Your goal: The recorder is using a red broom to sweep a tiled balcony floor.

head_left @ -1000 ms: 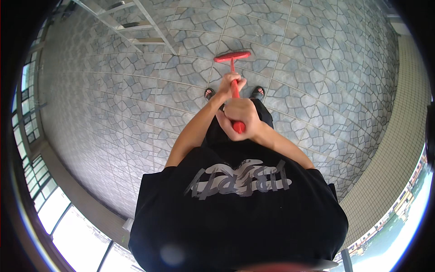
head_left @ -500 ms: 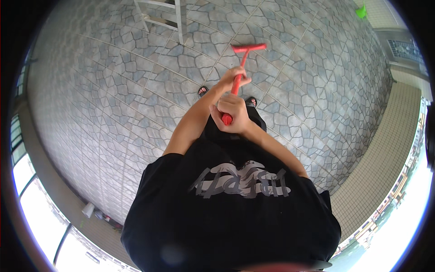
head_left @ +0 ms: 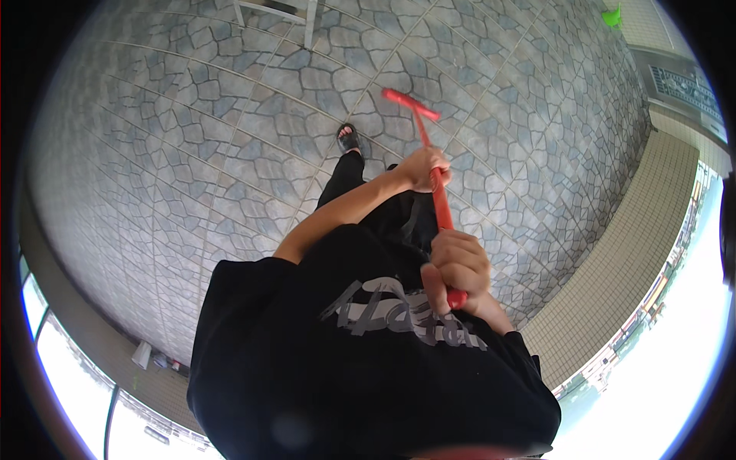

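A long red floor squeegee (head_left: 441, 203), with a narrow crosspiece for a head, slants away from my chest. Wrapped round the middle of its handle is my left hand (head_left: 420, 169). My right hand (head_left: 462, 264) grips the near end, where the red tip pokes out below the thumb. The squeegee's head lies over the grey stone-patterned floor (head_left: 253, 146); whether it touches the floor I cannot tell. My left foot in a black sandal (head_left: 348, 138) is in front, while my right foot is hidden behind my arms and the handle.
A pale metal frame with legs (head_left: 309, 29) stands at the far edge. Along the right runs a low tiled wall (head_left: 606, 264), with a grey grated panel (head_left: 685, 84) beyond it. A green object (head_left: 611, 17) is at the far right, a white container (head_left: 141, 354) at the near left.
Both hands have come nearer and to the right with the squeegee. Its head has turned and been drawn nearer. My left foot has stepped forward; the right foot has gone out of sight.
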Demonstrator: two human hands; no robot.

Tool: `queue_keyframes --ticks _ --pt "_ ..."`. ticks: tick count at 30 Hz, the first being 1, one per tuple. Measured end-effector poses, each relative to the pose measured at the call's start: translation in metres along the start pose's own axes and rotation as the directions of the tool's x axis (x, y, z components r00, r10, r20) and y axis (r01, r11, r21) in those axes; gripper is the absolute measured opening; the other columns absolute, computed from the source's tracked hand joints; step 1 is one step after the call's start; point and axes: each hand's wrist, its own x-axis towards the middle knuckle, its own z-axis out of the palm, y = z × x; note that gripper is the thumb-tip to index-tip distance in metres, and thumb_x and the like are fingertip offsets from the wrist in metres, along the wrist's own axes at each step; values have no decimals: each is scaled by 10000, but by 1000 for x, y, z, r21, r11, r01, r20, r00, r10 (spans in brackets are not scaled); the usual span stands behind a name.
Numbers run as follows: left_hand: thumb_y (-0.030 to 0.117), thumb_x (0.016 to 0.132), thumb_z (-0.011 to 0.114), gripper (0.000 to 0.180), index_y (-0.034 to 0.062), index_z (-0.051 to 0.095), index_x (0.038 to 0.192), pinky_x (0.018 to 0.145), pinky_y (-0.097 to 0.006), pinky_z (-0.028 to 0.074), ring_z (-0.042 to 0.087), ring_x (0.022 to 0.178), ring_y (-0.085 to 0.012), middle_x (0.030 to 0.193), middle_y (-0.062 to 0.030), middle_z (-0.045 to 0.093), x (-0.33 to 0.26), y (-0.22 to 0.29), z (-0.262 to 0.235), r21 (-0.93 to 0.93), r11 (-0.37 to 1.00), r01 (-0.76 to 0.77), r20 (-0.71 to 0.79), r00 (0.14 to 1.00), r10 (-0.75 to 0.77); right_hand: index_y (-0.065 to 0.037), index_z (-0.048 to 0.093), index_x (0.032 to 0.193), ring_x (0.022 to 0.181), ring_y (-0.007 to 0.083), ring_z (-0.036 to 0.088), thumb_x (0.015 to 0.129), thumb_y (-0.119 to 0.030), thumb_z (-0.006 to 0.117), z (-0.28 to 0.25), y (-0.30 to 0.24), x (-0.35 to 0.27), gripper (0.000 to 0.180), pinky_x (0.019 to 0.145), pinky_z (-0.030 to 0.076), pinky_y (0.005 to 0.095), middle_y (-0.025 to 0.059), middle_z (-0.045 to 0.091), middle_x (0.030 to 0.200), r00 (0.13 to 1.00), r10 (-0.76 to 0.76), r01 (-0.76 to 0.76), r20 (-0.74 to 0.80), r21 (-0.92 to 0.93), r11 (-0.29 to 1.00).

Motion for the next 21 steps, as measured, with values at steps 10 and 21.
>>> queue_keyframes --ticks 10,21 --pt "87 780 709 317 53 465 580 602 -447 448 552 619 -352 604 -122 512 -30 -93 -14 84 975 -207 173 966 191 -61 392 586 445 281 429 684 100 644 65 79 -80 315 450 321 400 80 432 563 960 -7 -51 -278 -200 978" --pt "-22 765 682 333 49 416 579 577 -456 418 521 586 -361 575 -130 469 -83 40 9 56 988 -145 162 978 134 -92 418 579 414 233 428 655 55 654 82 -43 -108 288 425 330 348 35 445 559 802 -175 73 -571 -197 978"
